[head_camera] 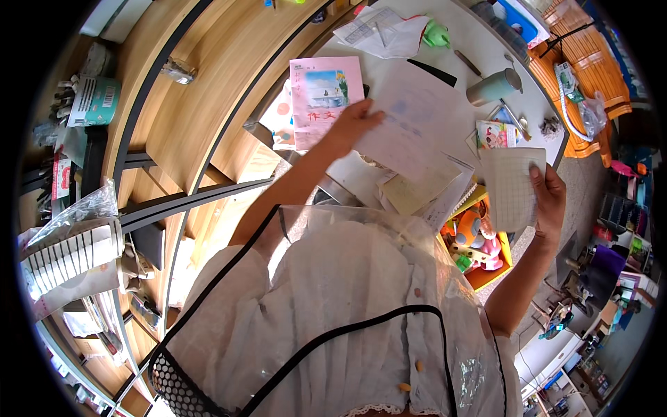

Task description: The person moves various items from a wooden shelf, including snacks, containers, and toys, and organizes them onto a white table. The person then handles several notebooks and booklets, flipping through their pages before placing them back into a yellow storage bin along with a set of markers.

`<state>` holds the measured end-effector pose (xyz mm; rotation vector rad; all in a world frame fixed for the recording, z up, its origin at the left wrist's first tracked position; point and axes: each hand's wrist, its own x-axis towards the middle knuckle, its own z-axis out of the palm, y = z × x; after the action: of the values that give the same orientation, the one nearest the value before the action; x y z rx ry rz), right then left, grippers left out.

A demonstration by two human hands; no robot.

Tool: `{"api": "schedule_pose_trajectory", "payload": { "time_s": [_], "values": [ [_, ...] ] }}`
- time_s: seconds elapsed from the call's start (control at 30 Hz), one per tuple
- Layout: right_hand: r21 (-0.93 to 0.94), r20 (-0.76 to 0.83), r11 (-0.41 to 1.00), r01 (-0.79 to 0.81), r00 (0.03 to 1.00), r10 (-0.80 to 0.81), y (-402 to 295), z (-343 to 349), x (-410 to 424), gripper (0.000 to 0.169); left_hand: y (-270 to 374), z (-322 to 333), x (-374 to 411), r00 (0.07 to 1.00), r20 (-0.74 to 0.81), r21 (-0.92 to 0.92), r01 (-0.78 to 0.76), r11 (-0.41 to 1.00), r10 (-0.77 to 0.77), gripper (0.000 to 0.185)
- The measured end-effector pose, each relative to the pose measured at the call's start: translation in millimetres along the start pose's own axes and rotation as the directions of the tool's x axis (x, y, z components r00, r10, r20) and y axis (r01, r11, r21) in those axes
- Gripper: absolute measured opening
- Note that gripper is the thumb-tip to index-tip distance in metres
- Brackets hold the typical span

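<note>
My left hand (353,126) grips the left edge of a pale sheet of paper (417,122) with faint print, blurred and tilted over the desk. In my right hand (550,200) is a small grid-ruled paper pad (511,187), pinched at its right side with the thumb on top. A pink exercise book (325,83) with a picture on its cover lies behind my left wrist. Below the sheet sit loose papers (422,190), partly covered by it. A yellow box (482,284) of plastic toys stands under my right forearm.
On the white desk (453,41) are a grey-green cup (492,87), a green toy (436,34), a clear ruler in a plastic sleeve (383,28) and a small picture booklet (495,134). Wooden shelves (208,104) run along the left. An orange wooden bench (589,52) stands at the right.
</note>
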<state>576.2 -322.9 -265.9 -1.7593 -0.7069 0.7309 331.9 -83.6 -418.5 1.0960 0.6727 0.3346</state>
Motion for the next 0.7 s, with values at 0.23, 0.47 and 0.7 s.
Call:
{"api": "schedule_pose_trajectory", "payload": {
  "time_s": [0.23,0.47,0.7],
  "values": [
    [-0.243,0.581,0.903,0.353,0.799,-0.157,-25.3,124.7,72.2,0.028,21.5,-7.4,-7.3,0.981,0.192,-0.162,0.066,0.985,-0.034,0.037],
    [-0.392,0.547,0.744,0.541,0.788,-0.284,9.3,175.3,113.3,0.024,26.1,-13.2,-26.1,0.997,0.067,-0.192,0.044,0.980,-0.031,0.040],
    [-0.188,0.032,0.927,0.324,0.945,-0.324,52.5,144.9,113.5,0.016,14.1,-79.0,-8.6,0.972,-0.149,0.025,-0.180,0.983,0.182,0.039]
  ]
}}
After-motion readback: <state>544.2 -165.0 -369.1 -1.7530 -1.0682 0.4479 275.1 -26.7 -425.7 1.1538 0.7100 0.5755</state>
